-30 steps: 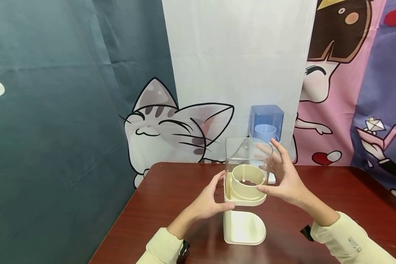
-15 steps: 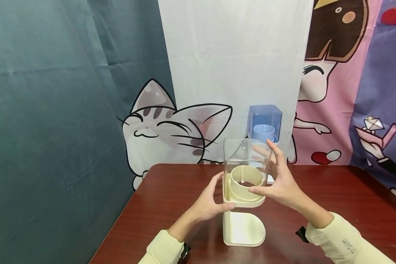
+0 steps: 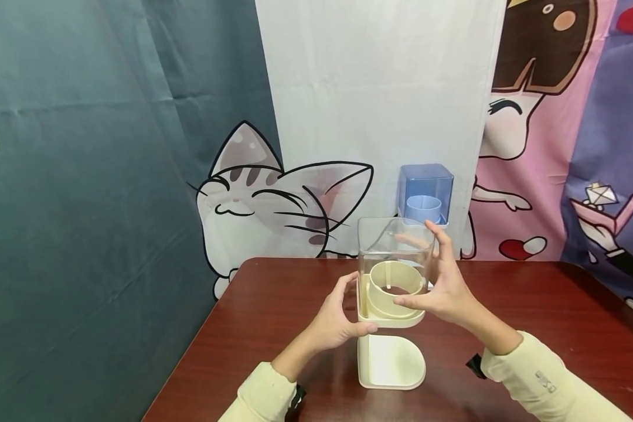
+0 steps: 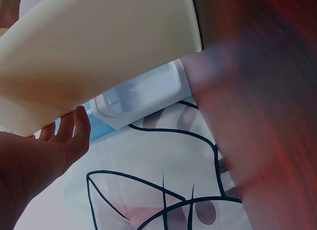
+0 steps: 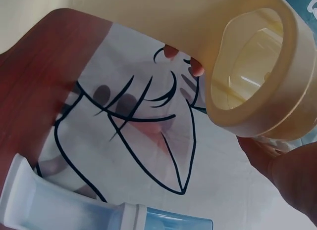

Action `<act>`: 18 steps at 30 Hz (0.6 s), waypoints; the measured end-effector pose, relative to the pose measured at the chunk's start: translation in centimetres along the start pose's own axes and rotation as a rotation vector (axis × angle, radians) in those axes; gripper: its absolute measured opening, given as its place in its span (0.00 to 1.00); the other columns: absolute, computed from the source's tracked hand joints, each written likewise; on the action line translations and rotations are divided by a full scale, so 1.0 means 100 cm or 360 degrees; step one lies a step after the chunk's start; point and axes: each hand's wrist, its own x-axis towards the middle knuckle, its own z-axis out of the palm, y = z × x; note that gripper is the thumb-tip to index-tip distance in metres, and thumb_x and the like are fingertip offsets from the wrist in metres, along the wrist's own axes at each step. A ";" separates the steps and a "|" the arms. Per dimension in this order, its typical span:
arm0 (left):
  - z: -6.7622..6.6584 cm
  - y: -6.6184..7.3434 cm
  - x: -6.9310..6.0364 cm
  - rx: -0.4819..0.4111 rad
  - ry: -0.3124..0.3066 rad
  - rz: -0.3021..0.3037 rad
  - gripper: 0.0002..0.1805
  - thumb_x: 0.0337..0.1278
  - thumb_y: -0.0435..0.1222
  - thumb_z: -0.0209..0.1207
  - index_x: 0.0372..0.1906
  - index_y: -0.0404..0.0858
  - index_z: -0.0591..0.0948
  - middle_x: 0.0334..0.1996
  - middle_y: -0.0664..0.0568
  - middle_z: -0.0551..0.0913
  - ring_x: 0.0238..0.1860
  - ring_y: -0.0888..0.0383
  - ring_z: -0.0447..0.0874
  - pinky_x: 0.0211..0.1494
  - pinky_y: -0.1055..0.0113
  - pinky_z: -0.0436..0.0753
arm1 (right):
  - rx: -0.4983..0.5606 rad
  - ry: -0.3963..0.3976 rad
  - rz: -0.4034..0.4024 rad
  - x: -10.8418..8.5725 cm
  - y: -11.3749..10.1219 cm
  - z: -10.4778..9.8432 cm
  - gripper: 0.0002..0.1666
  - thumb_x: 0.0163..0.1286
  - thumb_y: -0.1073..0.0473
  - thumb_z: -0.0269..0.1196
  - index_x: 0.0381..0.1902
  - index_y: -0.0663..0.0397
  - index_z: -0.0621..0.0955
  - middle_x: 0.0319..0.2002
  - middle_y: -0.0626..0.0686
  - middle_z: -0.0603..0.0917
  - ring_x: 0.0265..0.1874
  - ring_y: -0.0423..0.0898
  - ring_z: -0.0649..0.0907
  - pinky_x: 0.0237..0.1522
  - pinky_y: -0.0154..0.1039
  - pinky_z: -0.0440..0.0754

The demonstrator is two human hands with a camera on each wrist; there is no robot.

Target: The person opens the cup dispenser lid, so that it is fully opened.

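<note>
A cream plastic dispenser stand (image 3: 392, 323) stands upright on the table in the head view, with a wide rounded base (image 3: 395, 363). Its raised platform carries a round cream cup holder (image 3: 382, 302) under a clear box-like cover (image 3: 385, 237). My left hand (image 3: 332, 322) grips the stand's left side at platform height, thumb in front. In the left wrist view, the fingers (image 4: 80, 126) lie along the cream back panel (image 4: 114, 37). My right hand (image 3: 448, 293) holds the clear cover from the right, thumb across its front and fingers behind, partly seen through the plastic.
A similar blue-topped dispenser (image 3: 426, 181) stands farther back, partly hidden by my right hand; its white body (image 5: 64, 200) shows in the right wrist view. The reddish-brown table (image 3: 274, 316) extends around the stand. Printed cartoon curtains (image 3: 390, 88) hang behind it.
My right hand has shifted slightly left, its thumb sliding farther across the front of the clear cover. The left hand and the stand have stayed nearly still.
</note>
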 end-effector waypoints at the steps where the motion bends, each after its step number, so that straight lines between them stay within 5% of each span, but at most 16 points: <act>1: 0.001 0.000 0.000 -0.0011 0.0000 -0.0006 0.51 0.43 0.31 0.74 0.73 0.42 0.58 0.62 0.47 0.72 0.54 0.56 0.80 0.55 0.64 0.79 | -0.0012 0.0015 -0.0004 -0.001 0.001 0.000 0.77 0.35 0.85 0.74 0.77 0.55 0.43 0.67 0.69 0.68 0.59 0.52 0.80 0.51 0.45 0.83; 7: 0.003 0.000 0.000 -0.0088 -0.0018 -0.0033 0.52 0.43 0.31 0.74 0.73 0.41 0.57 0.61 0.46 0.71 0.53 0.57 0.80 0.54 0.65 0.81 | -0.0030 0.0101 -0.0021 -0.002 0.003 0.002 0.74 0.36 0.83 0.75 0.73 0.63 0.43 0.65 0.65 0.70 0.61 0.52 0.78 0.62 0.41 0.74; 18: 0.001 0.001 0.003 -0.0041 0.0019 -0.0044 0.52 0.38 0.29 0.77 0.71 0.44 0.60 0.60 0.48 0.74 0.57 0.58 0.79 0.55 0.65 0.80 | 0.0000 0.0141 -0.0004 0.002 0.003 0.002 0.68 0.36 0.85 0.72 0.71 0.61 0.49 0.62 0.65 0.73 0.56 0.51 0.82 0.58 0.42 0.78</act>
